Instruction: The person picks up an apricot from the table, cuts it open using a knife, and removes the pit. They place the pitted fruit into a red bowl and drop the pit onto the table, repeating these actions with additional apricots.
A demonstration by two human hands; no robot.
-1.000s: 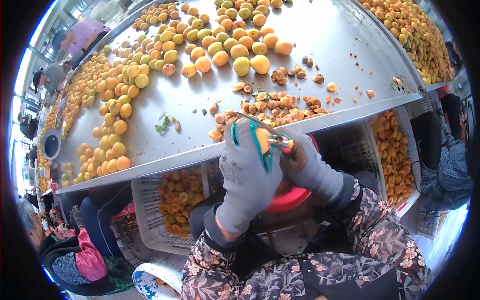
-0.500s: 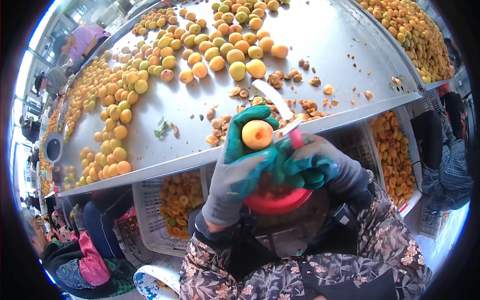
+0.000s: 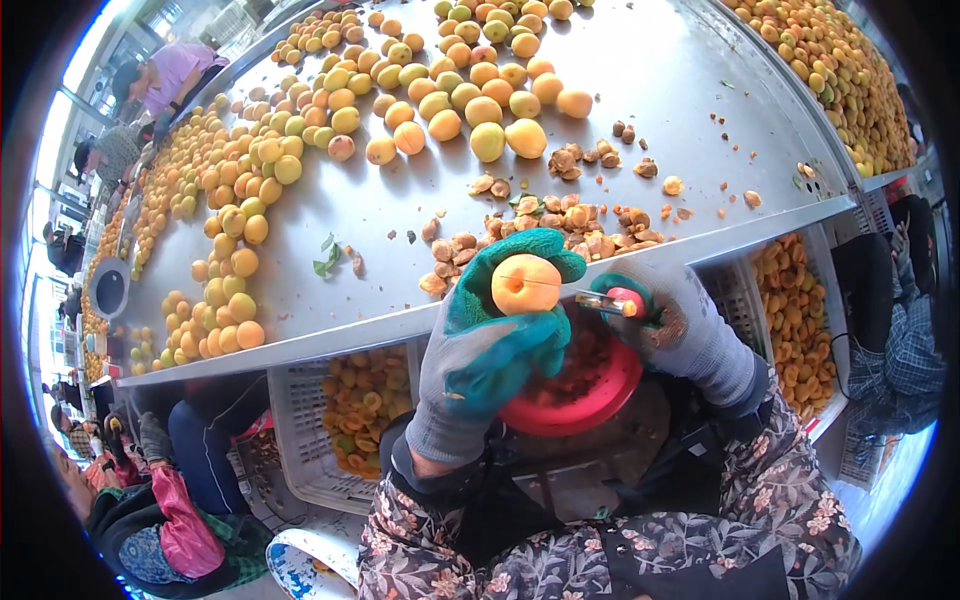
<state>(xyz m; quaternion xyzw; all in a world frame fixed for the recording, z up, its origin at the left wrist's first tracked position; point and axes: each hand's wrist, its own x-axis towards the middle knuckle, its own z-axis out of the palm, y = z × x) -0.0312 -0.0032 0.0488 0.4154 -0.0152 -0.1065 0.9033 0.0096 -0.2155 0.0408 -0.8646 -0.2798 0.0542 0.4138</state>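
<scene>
Both my hands wear grey gloves with green coated palms and fingers. My left hand (image 3: 490,340) is closed round an orange apricot (image 3: 526,285), which has a dark cut line across its side. To its right, my right hand (image 3: 650,310) grips a knife (image 3: 622,301) by its pinkish-red handle. The knife's blade points left toward the apricot and is seen nearly edge-on, so I cannot tell whether it touches the fruit. Below my hands sits a red bowl (image 3: 590,400) with dark orange bits in it. Apricot pits (image 3: 575,222) lie on the table just beyond my hands.
Many whole apricots (image 3: 440,110) spread over the metal table (image 3: 680,110), whose raised front edge runs before me. White crates of halved apricots (image 3: 795,330) stand below it on both sides. Another person in a pink sleeve (image 3: 185,520) sits at left; others work farther off.
My right hand has moved right and lower, away from my left. The knife has swung from pointing up over the table to pointing at the apricot, which now shows a cut line.
</scene>
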